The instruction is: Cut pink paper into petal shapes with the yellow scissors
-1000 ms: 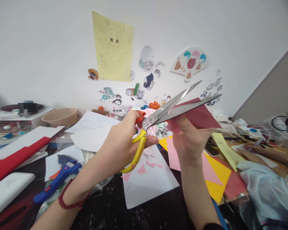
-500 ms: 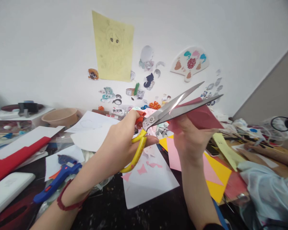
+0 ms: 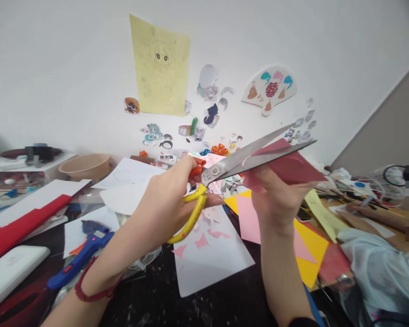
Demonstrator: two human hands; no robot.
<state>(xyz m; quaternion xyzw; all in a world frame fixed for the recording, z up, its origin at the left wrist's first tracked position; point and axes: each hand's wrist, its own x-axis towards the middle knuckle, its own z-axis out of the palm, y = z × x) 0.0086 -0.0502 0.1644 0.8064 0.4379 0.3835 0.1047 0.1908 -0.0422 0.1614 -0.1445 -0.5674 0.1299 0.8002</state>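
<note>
Left hand: the left hand (image 3: 165,190) is closed around the handles of the scissors (image 3: 215,171), center of frame. A fingertip pokes out past the yellow loop (image 3: 196,213).
Scissors: blades (image 3: 259,143) parted, tips toward the right. Held off the desk, probably so the handles can swing freely.
Right hand: the right hand (image 3: 276,200) pinches the dark red paper (image 3: 298,169), right of center, thumb side toward the camera. Looks like the grip sits low to keep the sheet steady near the blades.
White sheet: the white sheet (image 3: 211,270) lies lower center under pink scraps (image 3: 202,240); likely a catch for offcuts.
Spare paper: pink paper (image 3: 248,218) on yellow paper (image 3: 311,268), lower right, within easy reach I'd say.
Glue gun: blue glue gun (image 3: 82,259), lower left, beside the left forearm.
Wall: yellow drawing (image 3: 160,72) upper center-left, paper fan (image 3: 269,88) upper right.
Hidden: most right-hand fingers are behind the red paper; left fingers in the orange loop (image 3: 197,168) barely show. Can't tell if the blades have bitten in. Right forearm covers part of the pink paper.
Cut off: another person's hand (image 3: 356,208) near the right edge; what it holds is unclear.
</note>
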